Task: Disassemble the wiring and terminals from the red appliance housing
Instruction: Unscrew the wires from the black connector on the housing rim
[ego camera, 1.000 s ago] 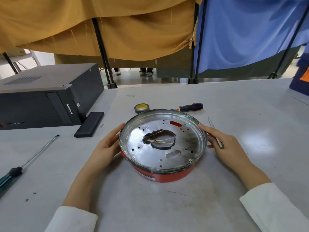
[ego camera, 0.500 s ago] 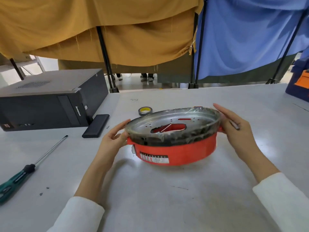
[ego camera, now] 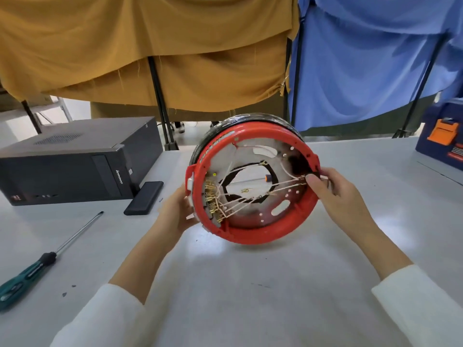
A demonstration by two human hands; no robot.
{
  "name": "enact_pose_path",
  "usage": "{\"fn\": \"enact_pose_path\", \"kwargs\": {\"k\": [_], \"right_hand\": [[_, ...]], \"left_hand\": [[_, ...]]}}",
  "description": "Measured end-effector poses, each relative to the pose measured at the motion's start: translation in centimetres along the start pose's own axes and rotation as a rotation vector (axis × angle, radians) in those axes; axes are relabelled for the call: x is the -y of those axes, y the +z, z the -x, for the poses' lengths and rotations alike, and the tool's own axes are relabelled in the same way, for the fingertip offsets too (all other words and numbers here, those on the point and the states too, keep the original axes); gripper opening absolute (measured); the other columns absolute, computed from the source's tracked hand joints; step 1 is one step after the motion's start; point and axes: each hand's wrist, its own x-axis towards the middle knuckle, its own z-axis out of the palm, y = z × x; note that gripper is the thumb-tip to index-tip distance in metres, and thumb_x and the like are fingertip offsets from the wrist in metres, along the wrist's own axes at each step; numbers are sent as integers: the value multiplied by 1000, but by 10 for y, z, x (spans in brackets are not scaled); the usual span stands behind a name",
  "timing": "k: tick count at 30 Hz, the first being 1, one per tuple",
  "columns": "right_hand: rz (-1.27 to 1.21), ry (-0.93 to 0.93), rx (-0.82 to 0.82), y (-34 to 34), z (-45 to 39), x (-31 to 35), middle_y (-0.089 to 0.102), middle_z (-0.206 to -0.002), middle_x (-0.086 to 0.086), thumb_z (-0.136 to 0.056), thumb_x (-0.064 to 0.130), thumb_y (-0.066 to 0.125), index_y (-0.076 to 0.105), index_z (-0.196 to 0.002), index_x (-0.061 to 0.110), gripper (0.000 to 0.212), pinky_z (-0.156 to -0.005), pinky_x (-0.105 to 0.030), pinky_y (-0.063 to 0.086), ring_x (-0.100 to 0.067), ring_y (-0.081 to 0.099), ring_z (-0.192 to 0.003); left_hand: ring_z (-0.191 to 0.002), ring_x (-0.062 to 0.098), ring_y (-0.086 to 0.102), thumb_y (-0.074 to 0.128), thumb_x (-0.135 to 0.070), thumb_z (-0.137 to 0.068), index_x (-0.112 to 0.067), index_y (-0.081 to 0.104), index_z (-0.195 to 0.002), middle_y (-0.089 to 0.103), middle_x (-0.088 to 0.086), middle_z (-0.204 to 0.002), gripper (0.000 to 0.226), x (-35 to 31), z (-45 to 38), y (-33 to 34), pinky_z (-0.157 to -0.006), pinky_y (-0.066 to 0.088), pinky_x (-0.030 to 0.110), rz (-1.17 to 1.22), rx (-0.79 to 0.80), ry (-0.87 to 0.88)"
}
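The housing (ego camera: pixel 253 232) is held clear of the tabletop (ego camera: pixel 250 296), tipped on edge with its open underside facing the camera. The left hand (ego camera: pixel 175 214) grips the left rim, fingers curled behind it. The right hand (ego camera: pixel 335 186) holds the right rim, thumb laid over the rim edge where several wires (ego camera: pixel 255 196) end; its other fingers curl behind.

Condition of the work: no removal is evident. The pale wires run intact from a cluster of brass terminals (ego camera: pixel 213 199) on the left inner wall across the central opening to the right side, and one loops up toward the top. All terminals appear seated, though the detail is small.

Judgement: the task stands at its opening stage, inspection only. Every lead and terminal remains to be freed. A green-handled screwdriver (ego camera: pixel 47 259) lies untouched on the tabletop to the left.
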Motion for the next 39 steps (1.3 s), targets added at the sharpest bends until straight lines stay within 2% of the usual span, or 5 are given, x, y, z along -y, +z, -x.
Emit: {"fn": "enact_pose_path", "kwargs": {"k": [4,9,15,30,39], "right_hand": [[319,-7,-87,0,4,1,54,-50,19,-85,64,45,63,-93,28,41,-55,-17,39,-4,54,-58],[709,68,-39,9,10,3,64,-73,1,-86,72,28,65,-79,25,60,-63,-32,43,-27,58,-78],[916,260,143,16,13,-8,65,-71,-2,-88,72,17,59,-64,18,72,-61,-30,43,-26,58,-71],[822,501,459,10,7,-6,71,-73,1,-83,70,41,63,-82,14,60,-70,-35,58,-16,69,-58],[641,579,634,11,-9,-1,65,-84,-14,-92,22,51,59,-97,2,22,-49,-26,54,-22,69,-68]], "left_hand": [[-69,24,71,40,-44,-92,-27,74,-76,74,5,-79,41,4,1,4,-58,58,38,-142,-105,-68],[-47,8,61,34,-37,-91,-29,60,-51,64,-5,-52,48,20,12,13,-48,48,22,-147,-196,15],[-75,21,71,37,-43,-97,-15,69,-94,74,8,-84,42,29,20,18,-65,54,31,113,-133,-93],[-79,26,71,56,-18,-91,-22,60,-114,72,9,-97,24,32,15,12,-67,58,33,-219,-3,-111],[-95,12,59,49,-40,-94,-33,40,-134,56,-4,-115,41,18,11,10,-76,44,21,-534,43,-81]]}}
